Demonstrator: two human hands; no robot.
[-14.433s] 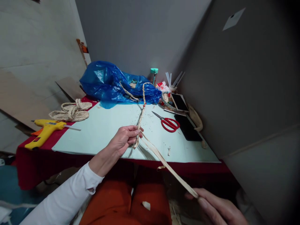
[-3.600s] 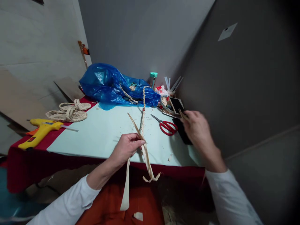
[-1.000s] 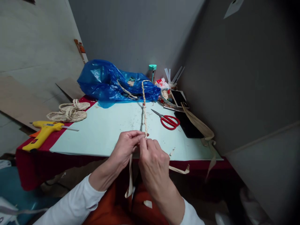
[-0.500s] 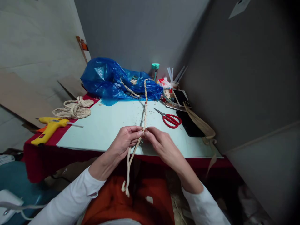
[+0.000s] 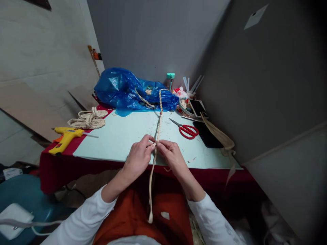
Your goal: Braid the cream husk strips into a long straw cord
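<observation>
A thin braid of pale plant fibre (image 5: 159, 117) runs from the blue plastic bag (image 5: 127, 93) toward me, across the light board. At its near end my left hand (image 5: 139, 154) pinches the strands from the left. My right hand (image 5: 170, 151) pinches them from the right, the fingertips of both hands almost touching. One loose strand (image 5: 150, 190) hangs below the hands over the table edge to my lap. The fingers hide the exact crossing of the strands. Beyond my right hand lie red-handled scissors (image 5: 187, 131), their blades pointing up and left.
Left, a yellow glue gun (image 5: 65, 137) and woven straw sandals (image 5: 88, 119) rest on the red cloth. Right are a black tablet-like slab (image 5: 206, 134), a dry fibre strip (image 5: 219, 132) and a phone (image 5: 196, 107). A jar with a teal lid (image 5: 170, 80) stands behind.
Both hands have stayed at the braid's near end while their fingers shifted. Two strands hung together below; now one hangs straight down. The whole view has shifted slightly.
</observation>
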